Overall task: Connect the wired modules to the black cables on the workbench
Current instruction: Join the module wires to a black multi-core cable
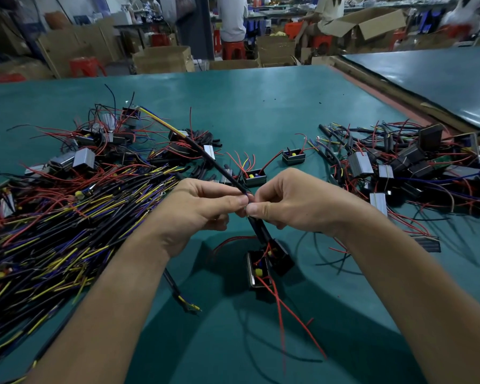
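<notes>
Midair, L hand (203,206) & R hand (291,200) pinch black cable (214,162), module (258,268) below, wire piles (67,217) flanking.

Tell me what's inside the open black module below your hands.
A yellow component and red wires show inside the module. Anything deeper is dark and covered by those wires.

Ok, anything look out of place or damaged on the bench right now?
Nothing looks damaged. One black cable with yellow and blue ends lies away from the tangled cable heap, partly under the left forearm.
</notes>
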Motion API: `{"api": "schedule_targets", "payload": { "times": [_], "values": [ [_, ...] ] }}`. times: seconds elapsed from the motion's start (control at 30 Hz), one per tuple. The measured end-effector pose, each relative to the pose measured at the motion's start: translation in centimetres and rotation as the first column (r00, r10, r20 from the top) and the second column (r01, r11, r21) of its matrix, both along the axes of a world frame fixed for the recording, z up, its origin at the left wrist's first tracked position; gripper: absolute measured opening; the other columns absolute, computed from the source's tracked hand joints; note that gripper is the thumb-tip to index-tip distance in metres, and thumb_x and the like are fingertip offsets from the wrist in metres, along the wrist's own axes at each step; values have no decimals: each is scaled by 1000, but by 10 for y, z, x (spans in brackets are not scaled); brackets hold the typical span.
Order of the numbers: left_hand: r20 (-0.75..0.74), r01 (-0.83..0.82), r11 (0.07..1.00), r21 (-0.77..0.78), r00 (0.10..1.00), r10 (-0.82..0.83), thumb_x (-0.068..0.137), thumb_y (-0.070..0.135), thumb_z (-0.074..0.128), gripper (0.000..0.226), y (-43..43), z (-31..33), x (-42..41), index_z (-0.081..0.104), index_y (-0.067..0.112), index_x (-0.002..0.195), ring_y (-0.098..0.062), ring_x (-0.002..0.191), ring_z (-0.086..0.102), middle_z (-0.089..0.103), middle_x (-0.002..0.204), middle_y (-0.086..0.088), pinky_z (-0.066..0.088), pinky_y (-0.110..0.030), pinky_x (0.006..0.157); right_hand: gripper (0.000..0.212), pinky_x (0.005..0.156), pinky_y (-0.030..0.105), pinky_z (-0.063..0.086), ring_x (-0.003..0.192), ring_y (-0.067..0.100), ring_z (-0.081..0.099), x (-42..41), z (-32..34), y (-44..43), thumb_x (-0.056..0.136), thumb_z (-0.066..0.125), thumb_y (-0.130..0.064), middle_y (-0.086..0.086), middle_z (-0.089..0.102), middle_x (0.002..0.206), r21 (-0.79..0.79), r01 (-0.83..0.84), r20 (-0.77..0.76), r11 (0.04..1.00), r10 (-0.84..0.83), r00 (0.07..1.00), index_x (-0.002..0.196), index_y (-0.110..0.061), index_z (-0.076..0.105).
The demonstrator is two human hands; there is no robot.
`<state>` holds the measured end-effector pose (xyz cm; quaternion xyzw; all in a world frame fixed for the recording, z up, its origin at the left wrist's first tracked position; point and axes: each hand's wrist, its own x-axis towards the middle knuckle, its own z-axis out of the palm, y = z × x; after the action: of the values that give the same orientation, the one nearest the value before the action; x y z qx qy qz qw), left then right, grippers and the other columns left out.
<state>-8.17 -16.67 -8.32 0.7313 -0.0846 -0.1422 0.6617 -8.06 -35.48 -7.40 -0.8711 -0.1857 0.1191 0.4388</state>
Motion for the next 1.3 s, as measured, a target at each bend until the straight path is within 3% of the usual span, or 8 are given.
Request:
{"api": "schedule_targets", "payload": {
  "times": [0.37, 0.57, 0.77, 1.0, 1.1, 1.17, 1.23, 1.3],
  "values": [
    [109, -19, 997, 69, 994, 12, 83, 14, 69, 9, 5, -1, 3, 75, 13, 76, -7, 50, 45, 66, 65, 0, 43, -17, 51, 29, 57, 29, 44, 56, 14, 44, 2, 0, 4, 94, 64, -25, -1, 45, 55, 80, 27, 47, 996, -31, 998, 66, -19, 67],
    [108, -7, 995, 98, 994, -3, 91, 13, 61, 17, 0, 0, 2, 70, 9, 77, -7, 47, 45, 63, 62, 1, 42, -16, 48, 29, 55, 31, 32, 56, 16, 36, 2, -3, 4, 94, 64, -25, 2, 42, 57, 75, 20, 111, 997, -28, 993, 66, -17, 66],
    [83, 12, 993, 117, 996, -22, 94, 14, 58, 29, 1, 1, 3, 67, 10, 67, -7, 43, 47, 63, 58, 1, 43, -15, 47, 26, 45, 18, 24, 46, 6, 27, 2, -2, 5, 95, 63, -17, -13, 33, 48, 52, -17, 225, 999, 5, 974, 71, -8, 66],
    [57, 74, 984, 161, 995, -85, 94, 12, 57, 28, 8, 5, 3, 66, 6, 68, -7, 41, 47, 65, 56, 0, 42, -15, 46, 24, 46, 25, 30, 48, 6, 31, -1, -1, 5, 97, 59, -15, -9, 41, 53, 7, -56, 251, 998, 53, 966, 74, -8, 63],
    [57, 101, 985, 137, 992, -110, 94, 12, 56, 22, 8, 4, 2, 65, 3, 76, -9, 44, 49, 65, 61, 0, 43, -16, 47, 22, 58, 44, 47, 59, 16, 41, 0, -1, 6, 97, 57, -12, 3, 48, 62, 31, -80, 239, 996, 71, 969, 78, -5, 64],
    [88, 100, 989, 110, 990, -110, 94, 10, 57, 16, 8, 4, 2, 65, 3, 82, -11, 48, 48, 64, 64, -1, 43, -18, 49, 22, 64, 50, 49, 63, 20, 42, 1, -1, 6, 98, 55, -10, 8, 46, 66, 67, -92, 205, 994, 76, 976, 80, -2, 64],
    [139, 78, 992, 101, 986, -91, 92, 8, 59, 14, 7, 4, 1, 67, 6, 80, -13, 51, 47, 62, 63, -2, 42, -19, 50, 22, 64, 44, 52, 63, 18, 42, 2, 0, 6, 99, 53, -7, 7, 43, 65, 109, -98, 168, 989, 79, 983, 80, 1, 63],
    [164, 38, 995, 92, 985, -53, 89, 7, 63, 17, 5, 2, 1, 69, 11, 74, -13, 53, 46, 61, 60, -2, 42, -20, 50, 23, 60, 29, 52, 61, 14, 41, 2, 0, 4, 99, 52, -6, 3, 40, 63, 157, -99, 113, 983, 82, 990, 80, 0, 61]
  ]
}}
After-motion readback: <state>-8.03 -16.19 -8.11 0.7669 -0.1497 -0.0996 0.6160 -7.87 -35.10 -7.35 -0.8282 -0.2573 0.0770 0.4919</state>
